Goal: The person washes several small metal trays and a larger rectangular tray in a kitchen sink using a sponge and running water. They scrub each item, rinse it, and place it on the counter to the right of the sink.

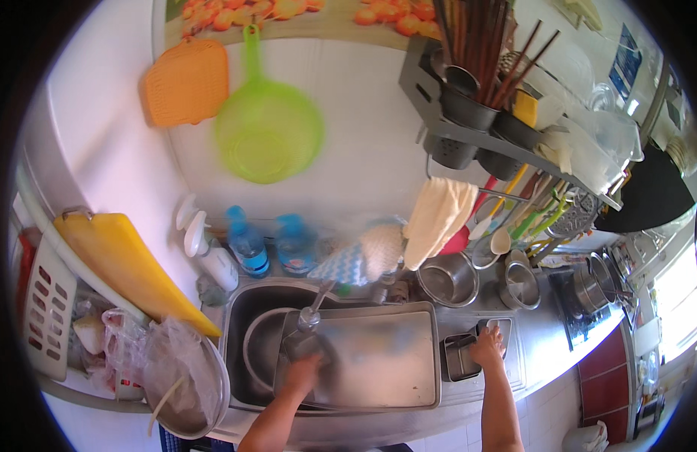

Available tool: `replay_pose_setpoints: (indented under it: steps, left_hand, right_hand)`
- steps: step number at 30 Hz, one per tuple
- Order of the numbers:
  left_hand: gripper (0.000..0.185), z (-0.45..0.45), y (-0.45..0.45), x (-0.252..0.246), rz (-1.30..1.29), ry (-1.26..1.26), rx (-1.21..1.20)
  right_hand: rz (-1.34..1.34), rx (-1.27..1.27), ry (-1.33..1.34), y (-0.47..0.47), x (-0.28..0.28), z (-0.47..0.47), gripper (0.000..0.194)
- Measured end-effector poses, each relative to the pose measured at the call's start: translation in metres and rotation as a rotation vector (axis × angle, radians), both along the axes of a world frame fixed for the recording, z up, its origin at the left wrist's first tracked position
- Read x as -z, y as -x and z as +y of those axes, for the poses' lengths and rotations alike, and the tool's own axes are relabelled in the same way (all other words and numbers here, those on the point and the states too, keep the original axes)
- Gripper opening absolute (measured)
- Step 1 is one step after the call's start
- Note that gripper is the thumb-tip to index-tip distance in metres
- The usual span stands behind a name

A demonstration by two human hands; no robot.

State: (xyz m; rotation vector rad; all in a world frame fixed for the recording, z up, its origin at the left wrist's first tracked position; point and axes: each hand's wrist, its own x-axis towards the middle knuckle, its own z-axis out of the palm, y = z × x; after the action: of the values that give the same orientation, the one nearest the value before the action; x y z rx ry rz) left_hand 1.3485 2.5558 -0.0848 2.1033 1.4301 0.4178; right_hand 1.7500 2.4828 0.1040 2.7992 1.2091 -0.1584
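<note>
My left hand (304, 373) holds a small grey metal tin (299, 346), blurred, below the faucet (309, 320). Both are over a large rectangular baking tray (382, 367) that lies across the sink (235, 350). Inside the basin, partly covered by the tray, is a round rim (252, 344). My right hand (487, 346) is on the drainboard side, its fingers over the rim of a small rectangular metal tin (482, 325), which it partly hides. A similar tin (460, 364) stands just left of that hand.
Bottles with blue tops (249, 254) and a white spray bottle (215, 263) line the back wall. Metal pots (447, 279) stand behind the drainboard. A yellow cutting board (128, 265) leans at left, above a bag-filled basin (221, 390). A utensil rack (473, 133) juts out above.
</note>
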Motion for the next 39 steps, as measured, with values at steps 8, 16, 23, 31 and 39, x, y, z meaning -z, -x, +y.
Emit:
replay_pose_setpoints:
  steps: [8,16,23,31,39]
  left_hand:
    - [0.025,-0.023,0.01,0.001,-0.122,0.089,0.034]
    - [0.022,-0.054,-0.01,-0.031,-0.261,-0.091,0.117]
    - [0.061,-0.03,-0.018,-0.002,-0.275,-0.089,-0.361]
    - [0.057,0.033,-0.046,-0.028,0.189,0.047,0.073]
    - [0.034,0.049,-0.056,-0.025,-0.089,0.237,-0.014]
  right_hand:
    - [0.781,-0.416,-0.604,0.106,0.109,0.033,0.046]
    - [1.641,0.293,-0.06,0.246,0.163,0.053,0.075]
    - [1.005,-0.135,-0.184,0.254,0.096,0.035,0.083]
    - [1.179,0.057,-0.149,0.243,0.095,0.013,0.089]
    - [1.35,0.169,-0.381,0.207,0.117,0.007,0.071]
